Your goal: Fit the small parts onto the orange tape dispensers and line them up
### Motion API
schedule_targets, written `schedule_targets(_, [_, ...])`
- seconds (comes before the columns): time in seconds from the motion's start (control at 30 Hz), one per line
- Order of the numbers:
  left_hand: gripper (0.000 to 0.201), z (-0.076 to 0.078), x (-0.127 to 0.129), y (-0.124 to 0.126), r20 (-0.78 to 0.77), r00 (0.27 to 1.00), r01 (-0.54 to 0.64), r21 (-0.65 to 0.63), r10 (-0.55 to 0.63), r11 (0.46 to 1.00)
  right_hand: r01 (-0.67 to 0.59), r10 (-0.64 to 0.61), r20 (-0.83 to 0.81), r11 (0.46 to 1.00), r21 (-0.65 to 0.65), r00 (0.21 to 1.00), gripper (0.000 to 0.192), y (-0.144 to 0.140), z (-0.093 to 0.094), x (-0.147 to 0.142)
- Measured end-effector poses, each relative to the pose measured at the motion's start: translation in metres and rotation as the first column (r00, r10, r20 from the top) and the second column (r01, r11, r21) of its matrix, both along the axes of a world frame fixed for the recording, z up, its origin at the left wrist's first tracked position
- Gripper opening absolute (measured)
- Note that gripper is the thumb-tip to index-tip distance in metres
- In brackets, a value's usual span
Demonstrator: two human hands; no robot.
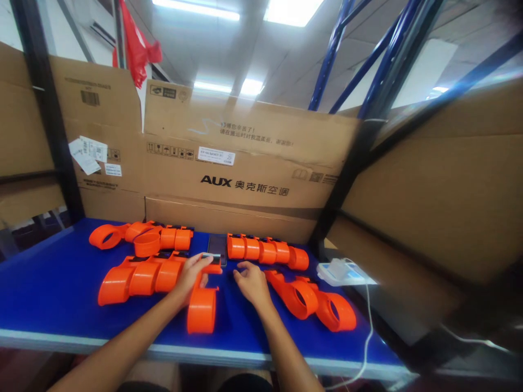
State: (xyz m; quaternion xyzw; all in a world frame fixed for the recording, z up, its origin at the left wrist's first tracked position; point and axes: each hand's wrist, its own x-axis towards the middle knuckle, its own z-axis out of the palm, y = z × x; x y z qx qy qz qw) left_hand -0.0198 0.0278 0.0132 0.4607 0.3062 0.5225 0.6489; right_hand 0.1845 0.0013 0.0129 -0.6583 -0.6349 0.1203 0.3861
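Note:
My left hand (191, 279) is closed around an orange plastic piece (213, 269), with a dark strip along its top under my thumb. Just below that hand is an orange ring (201, 311); I cannot tell whether it belongs to the held piece. To the right, my right hand (252, 282) hovers over the table with fingers loosely curled, thumb and forefinger apart, and nothing visible between them. Orange ring pieces (143, 277) stand in a row left of my left hand. Near my right hand lie more orange ring pieces (300, 298).
Further rows of orange ring pieces (259, 250) lie at the back of the blue table (53, 277). A dark phone (217, 243) lies between the rows. A white power strip (346, 272) with a cable sits at the right edge. Cardboard (245, 163) walls the back.

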Motion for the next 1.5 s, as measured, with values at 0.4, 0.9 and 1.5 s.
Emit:
schedule_targets(0.4, [0.037, -0.004, 0.005, -0.004, -0.040, 0.999, -0.002, 0.059, 0.004, 0.998, -0.412, 0.450, -0.017, 0.832, 0.372, 0.893, 0.042, -0.014, 0.016, -0.019])
schedule_targets(0.9, [0.041, 0.003, 0.001, -0.003, 0.009, 0.998, -0.064, -0.004, 0.064, 0.998, -0.132, 0.240, -0.236, 0.908, 0.398, 0.942, 0.033, -0.011, 0.018, -0.018])
schedule_targets(1.5, [0.038, -0.001, 0.002, -0.003, 0.005, 0.996, -0.085, 0.024, 0.085, 0.996, -0.331, 0.282, 0.257, 0.927, 0.176, 0.924, 0.021, 0.004, 0.001, -0.017])
